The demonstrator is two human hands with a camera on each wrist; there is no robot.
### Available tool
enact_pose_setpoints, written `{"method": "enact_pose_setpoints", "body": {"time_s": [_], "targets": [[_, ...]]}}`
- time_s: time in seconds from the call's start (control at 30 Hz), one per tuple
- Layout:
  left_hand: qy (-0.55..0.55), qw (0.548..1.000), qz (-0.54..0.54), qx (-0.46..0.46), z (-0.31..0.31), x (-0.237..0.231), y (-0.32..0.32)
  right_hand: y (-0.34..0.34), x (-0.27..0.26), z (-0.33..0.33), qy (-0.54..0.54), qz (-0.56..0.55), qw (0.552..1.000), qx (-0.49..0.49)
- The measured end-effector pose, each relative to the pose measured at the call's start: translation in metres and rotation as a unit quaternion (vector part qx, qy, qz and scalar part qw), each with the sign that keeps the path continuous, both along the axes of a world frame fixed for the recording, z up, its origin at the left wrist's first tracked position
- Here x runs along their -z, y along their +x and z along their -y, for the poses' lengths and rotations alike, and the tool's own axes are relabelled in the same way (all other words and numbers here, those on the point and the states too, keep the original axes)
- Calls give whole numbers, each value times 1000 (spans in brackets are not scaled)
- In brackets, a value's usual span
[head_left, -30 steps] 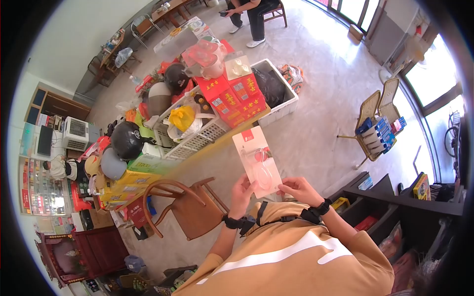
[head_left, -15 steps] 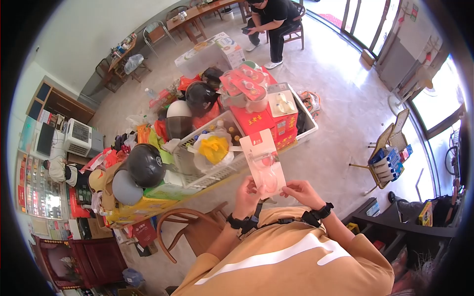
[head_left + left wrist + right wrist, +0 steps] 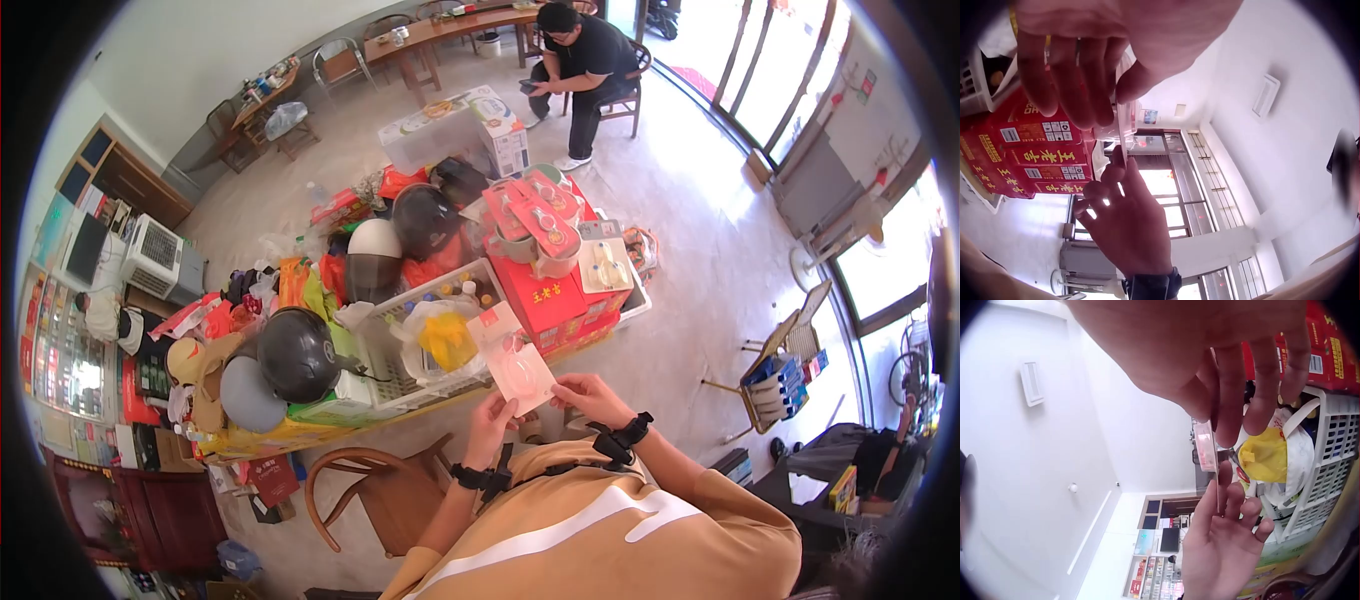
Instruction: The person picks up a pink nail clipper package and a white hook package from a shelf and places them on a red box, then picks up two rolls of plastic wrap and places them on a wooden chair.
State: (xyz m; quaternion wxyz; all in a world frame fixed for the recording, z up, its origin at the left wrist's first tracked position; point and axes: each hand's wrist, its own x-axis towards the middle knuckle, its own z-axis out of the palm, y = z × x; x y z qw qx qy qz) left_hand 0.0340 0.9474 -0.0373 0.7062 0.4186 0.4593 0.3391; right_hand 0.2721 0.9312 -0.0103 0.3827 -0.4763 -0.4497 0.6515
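Two hands are engaged at one pink blister card [image 3: 512, 362]; its near left corner is pinched between thumb and forefinger of the left hand [image 3: 488, 424], its near right corner likewise by the right hand [image 3: 598, 402]; the remaining fingers are shown in the wrist views bent and slightly parted. The card is held in mid-air ahead of the waist, its clear bulge [image 3: 1207, 447] turned upward; its long axis is pointed away from the fingers, slanted forward and to the left, so that only the near short end is gripped and the far end is left unsupported; neither hand can be called nearer, as the card is touched by both.

Dark bands are worn on both wrists, the right one [image 3: 632, 430] being seen more fully; below them a tan shirt [image 3: 640, 525] is noted. Past the card's far end, and lower, a yellow bag [image 3: 447, 338] is lodged in a white lattice crate [image 3: 1336, 444]; red boxes [image 3: 530, 290] are stacked just beside it on the right, with pale cups and red packaging set on top; a black helmet [image 3: 298, 355] is placed to the left. A brown chair [image 3: 395, 505] is positioned nearer, left of the hands; well apart, a seated person [image 3: 590, 75] is observed.
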Motion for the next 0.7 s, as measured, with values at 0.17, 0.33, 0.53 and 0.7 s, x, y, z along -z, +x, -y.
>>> {"method": "enact_pose_setpoints", "body": {"time_s": [0.17, 0.33, 0.53, 0.7], "targets": [[7, 999, 13, -31, -6, -5, 12, 15, 5, -19, 0, 42, 998, -44], [50, 998, 12, -42, -37, -33, 31, 26, -14, -44, 72, -11, 997, -11], [147, 989, -6, -22, -130, -60, 86, 60, -36, -111, 156, 12, 980, 122], [191, 979, -39, -66, -179, -52, 126, 86, -31, -152, 128, 76, 972, 180]]}}
